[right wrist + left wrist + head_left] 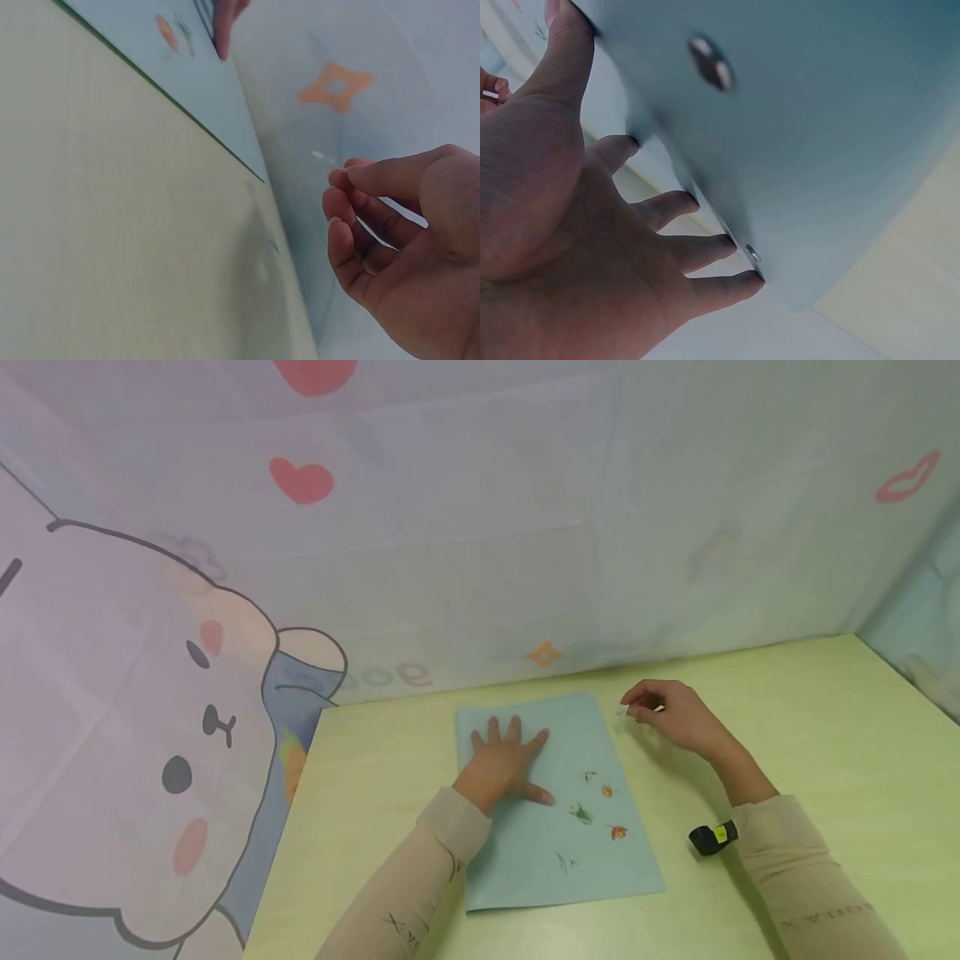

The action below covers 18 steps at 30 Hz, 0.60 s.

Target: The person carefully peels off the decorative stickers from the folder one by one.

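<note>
on the yellow-green desk (382, 760), i find the pale blue sheet (517, 868). my left hand (504, 768) rests on it, fingers spread wide, gripping nothing. my right hand (678, 714) is raised beside the sheet's far right corner, fingers drawn together in a pinch. flower pictures (618, 832) mark the sheet's right side. smallest is the clear-looking scrap (621, 710) in that pinch; its exact nature i cannot tell. in my judgement, even left-hand pressure prevents slipping, and a light edge hold avoids creasing the scrap.

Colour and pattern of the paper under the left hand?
Pale blue paper with small orange and green marks; clearest in head view.
</note>
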{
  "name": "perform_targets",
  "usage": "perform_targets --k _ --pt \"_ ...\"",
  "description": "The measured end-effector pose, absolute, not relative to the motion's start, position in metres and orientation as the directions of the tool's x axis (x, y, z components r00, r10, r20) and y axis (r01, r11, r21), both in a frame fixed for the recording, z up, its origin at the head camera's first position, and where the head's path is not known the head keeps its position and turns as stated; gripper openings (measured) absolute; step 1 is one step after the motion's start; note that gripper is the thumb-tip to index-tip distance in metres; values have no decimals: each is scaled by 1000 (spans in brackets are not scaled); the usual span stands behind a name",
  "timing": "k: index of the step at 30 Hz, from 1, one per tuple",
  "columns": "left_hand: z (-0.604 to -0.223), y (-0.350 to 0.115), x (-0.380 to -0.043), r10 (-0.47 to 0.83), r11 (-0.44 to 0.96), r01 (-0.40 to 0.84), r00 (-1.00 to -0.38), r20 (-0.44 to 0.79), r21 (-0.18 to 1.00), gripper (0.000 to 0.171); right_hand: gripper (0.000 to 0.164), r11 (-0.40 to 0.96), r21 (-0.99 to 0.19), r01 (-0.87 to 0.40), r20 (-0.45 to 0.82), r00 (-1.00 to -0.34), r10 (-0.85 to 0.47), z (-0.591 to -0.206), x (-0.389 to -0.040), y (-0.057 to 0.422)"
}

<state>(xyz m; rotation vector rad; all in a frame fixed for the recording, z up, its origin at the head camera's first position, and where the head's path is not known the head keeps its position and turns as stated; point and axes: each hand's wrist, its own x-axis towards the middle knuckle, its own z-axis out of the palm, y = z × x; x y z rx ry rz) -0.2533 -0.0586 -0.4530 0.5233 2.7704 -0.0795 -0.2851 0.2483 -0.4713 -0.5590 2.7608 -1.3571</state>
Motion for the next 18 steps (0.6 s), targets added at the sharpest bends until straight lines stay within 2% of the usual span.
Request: perform_targets --k 9,18 --pt "-452 -59 -253 347 932 362 -881 -320 16 111 23 544 -807 -230 158 -972 -176 -471 -285 276" --pt "-452 -59 -254 340 935 354 -883 -322 15 111 25 538 -830 -148 109 -989 -105 -482 -288 278"
